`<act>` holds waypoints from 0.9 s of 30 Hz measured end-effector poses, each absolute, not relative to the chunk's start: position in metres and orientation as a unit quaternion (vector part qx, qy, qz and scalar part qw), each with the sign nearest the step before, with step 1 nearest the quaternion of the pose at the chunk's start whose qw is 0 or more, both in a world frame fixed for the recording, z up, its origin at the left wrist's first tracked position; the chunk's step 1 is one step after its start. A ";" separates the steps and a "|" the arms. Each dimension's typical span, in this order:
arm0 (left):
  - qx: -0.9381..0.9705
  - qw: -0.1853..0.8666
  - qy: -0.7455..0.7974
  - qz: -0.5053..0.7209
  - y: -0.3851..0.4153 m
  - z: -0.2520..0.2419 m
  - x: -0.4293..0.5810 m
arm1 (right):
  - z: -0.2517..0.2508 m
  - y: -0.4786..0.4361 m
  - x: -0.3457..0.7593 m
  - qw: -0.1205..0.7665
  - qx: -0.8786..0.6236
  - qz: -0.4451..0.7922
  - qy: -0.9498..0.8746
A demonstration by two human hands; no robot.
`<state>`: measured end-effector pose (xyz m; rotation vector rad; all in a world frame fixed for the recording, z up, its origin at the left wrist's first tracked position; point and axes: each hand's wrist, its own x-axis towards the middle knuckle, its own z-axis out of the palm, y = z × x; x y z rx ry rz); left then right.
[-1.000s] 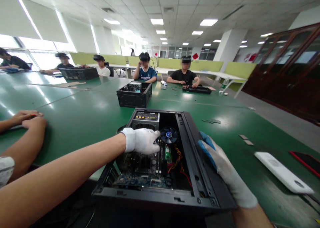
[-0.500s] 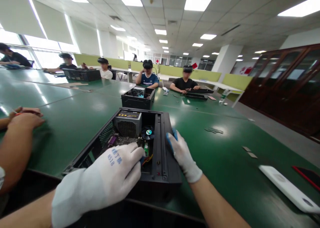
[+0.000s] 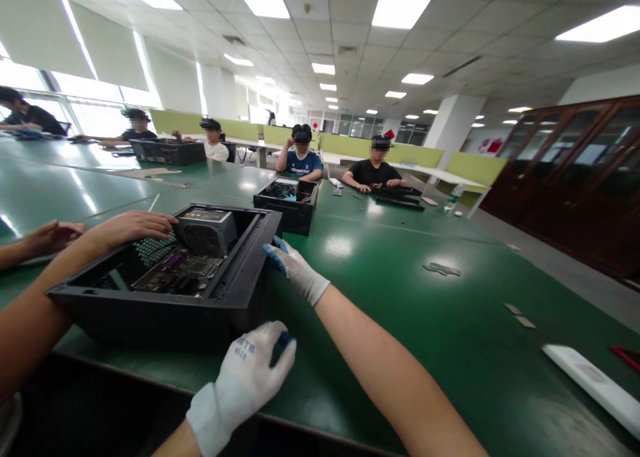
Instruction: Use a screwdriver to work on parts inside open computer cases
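Observation:
An opened black computer case (image 3: 240, 303) lies on the green table, its power supply (image 3: 207, 233) and motherboard (image 3: 183, 270) showing inside. My right hand (image 3: 297, 267), in a white glove with blue fingertips, grips the edge of the case's right-hand panel. In front of the case's near right corner, clear of it, is my left hand (image 3: 253, 370), gloved alike. Its fingers are curled and the thumb and forefinger tips nearly meet; anything between them is too small or hidden to make out. Another person's bare hand (image 3: 135, 229) rests on the left rim of the case.
Just behind stands a second open computer case (image 3: 290, 210). Co-workers sit across the table, one behind black panels (image 3: 397, 197). On the right lie grey scraps (image 3: 441, 269), small flat pieces (image 3: 520, 315) and a long white device (image 3: 590, 383).
The computer case has shifted left, with my right hand still against its side. My left hand has come out of the case. The other person's hand has reached onto the case.

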<state>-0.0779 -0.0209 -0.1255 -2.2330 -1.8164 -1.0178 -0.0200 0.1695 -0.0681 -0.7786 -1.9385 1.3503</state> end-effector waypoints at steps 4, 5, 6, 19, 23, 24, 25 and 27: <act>-0.664 0.025 -0.670 -0.330 -0.001 -0.143 -0.106 | -0.079 0.189 -0.006 0.263 -0.336 0.505 -0.750; -0.643 0.016 -0.694 -0.325 0.002 -0.145 -0.114 | -0.080 0.194 -0.002 0.245 -0.361 0.451 -0.778; -0.624 0.008 -0.714 -0.318 0.004 -0.146 -0.121 | -0.080 0.200 0.002 0.227 -0.387 0.391 -0.803; -0.597 -0.105 -0.735 -0.304 0.009 -0.166 -0.142 | -0.026 0.363 -0.021 0.141 -0.518 0.039 -0.842; -0.597 -0.111 -0.736 -0.301 0.011 -0.168 -0.144 | -0.023 0.401 -0.040 0.112 -0.531 0.010 -0.840; -0.596 -0.113 -0.736 -0.299 0.011 -0.169 -0.144 | -0.024 0.406 -0.044 0.103 -0.534 0.004 -0.840; -0.595 -0.114 -0.737 -0.300 0.011 -0.169 -0.144 | -0.026 0.409 -0.046 0.094 -0.536 -0.003 -0.839; -0.594 -0.113 -0.737 -0.303 0.011 -0.168 -0.144 | -0.028 0.413 -0.050 0.082 -0.543 -0.020 -0.836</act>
